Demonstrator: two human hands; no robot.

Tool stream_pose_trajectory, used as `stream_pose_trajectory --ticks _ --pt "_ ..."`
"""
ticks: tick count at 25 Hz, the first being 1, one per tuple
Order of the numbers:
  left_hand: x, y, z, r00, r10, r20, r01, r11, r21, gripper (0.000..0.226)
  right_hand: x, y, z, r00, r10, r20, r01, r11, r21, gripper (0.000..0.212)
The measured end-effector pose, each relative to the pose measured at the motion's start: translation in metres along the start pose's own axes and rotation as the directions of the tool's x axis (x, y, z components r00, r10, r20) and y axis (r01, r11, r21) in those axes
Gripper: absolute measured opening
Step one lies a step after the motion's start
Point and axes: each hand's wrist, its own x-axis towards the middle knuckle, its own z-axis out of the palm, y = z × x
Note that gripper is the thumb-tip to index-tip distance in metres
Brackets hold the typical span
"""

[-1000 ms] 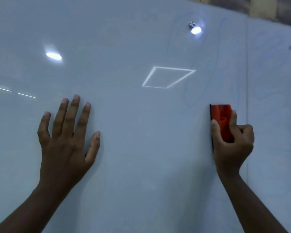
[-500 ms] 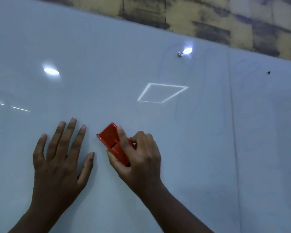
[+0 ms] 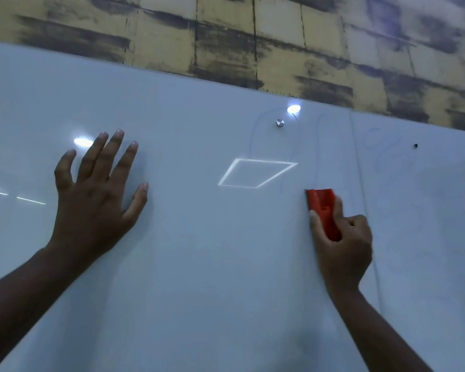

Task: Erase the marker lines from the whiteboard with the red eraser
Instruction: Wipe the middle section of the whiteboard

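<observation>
The whiteboard (image 3: 204,264) fills most of the view. My right hand (image 3: 342,242) grips the red eraser (image 3: 323,210) and holds it upright against the board, right of centre. Faint blue marker lines (image 3: 317,146) loop above the eraser, around a metal stud, and more faint scribbles (image 3: 387,149) lie to the right. My left hand (image 3: 97,194) rests flat on the board at the left, fingers spread and straight.
A metal mounting stud (image 3: 279,122) sits near the board's top edge, with a small dark spot (image 3: 415,145) farther right. A vertical seam (image 3: 360,183) runs down the board just right of the eraser. Above the board is a yellow, dark-streaked wall (image 3: 253,36). Light reflections dot the glossy surface.
My right hand swept the eraser left toward my left hand, then back to the right, where it now stands upright. The view has tilted up, showing more wall.
</observation>
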Motion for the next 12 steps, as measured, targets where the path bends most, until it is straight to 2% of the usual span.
stream_pose_trajectory --ticks 2,7,9,12 --pt "0.005 -0.003 0.009 1.0 0.0 0.027 0.0 1.0 0.0 0.068 0.023 0.007 0.004 0.998 0.067 -0.017 -0.067 0.998 -0.006 0.06" --pt "-0.001 -0.001 0.018 1.0 0.01 -0.023 -0.01 1.0 -0.016 0.068 0.043 -0.03 0.034 0.996 0.082 -0.021 -0.081 0.996 0.029 0.057" --pt "0.001 -0.002 0.02 0.999 0.012 -0.034 -0.013 1.0 -0.014 0.068 0.031 -0.064 0.045 1.0 -0.019 -0.019 0.019 0.999 0.027 0.056" --pt "0.002 -0.001 0.021 0.999 0.013 -0.043 -0.013 1.0 0.002 0.068 -0.009 -0.126 0.058 0.965 -0.259 0.032 0.256 0.963 0.081 0.061"
